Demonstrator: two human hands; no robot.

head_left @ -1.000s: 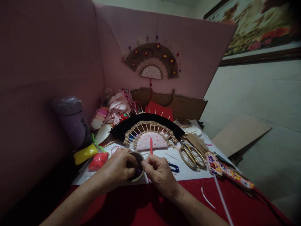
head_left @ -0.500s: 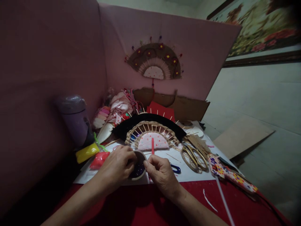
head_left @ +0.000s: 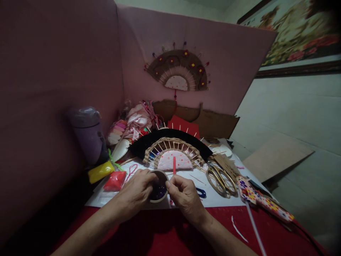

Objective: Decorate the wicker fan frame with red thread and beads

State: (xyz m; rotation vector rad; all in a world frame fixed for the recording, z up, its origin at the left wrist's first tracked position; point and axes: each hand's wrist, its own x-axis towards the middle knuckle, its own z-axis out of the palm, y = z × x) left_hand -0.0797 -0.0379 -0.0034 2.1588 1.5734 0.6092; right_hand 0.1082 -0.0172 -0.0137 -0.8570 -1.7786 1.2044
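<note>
A small round cup [head_left: 166, 193] with a pale rim holds dark purple, shiny bits that look like beads. My left hand [head_left: 137, 190] reaches over its left side, fingers curled inside; the fingertips are hidden. My right hand [head_left: 185, 195] is closed at the right rim, thumb against it. A narrow red strip [head_left: 174, 164] stands out above the right fingers, in front of the fan's pink spotted half-disc [head_left: 163, 161]; I cannot tell whether the hand grips it. Behind stands the fan with a woven rattan band [head_left: 174, 141], light sticks and a black outer arc [head_left: 170, 133].
Gold-handled scissors [head_left: 221, 179] and a flower-patterned glue gun [head_left: 266, 202] with a clear stick lie right. Left are a purple bottle [head_left: 87, 137], a yellow packet [head_left: 101, 171] and a red packet [head_left: 115, 180]. Another fan [head_left: 176, 69] hangs on the pink board [head_left: 226, 57].
The view has shifted slightly, so everything sits a little further right. My left fingers have moved a little inside the cup, showing more of its inner wall. My right hand stays at the rim.
</note>
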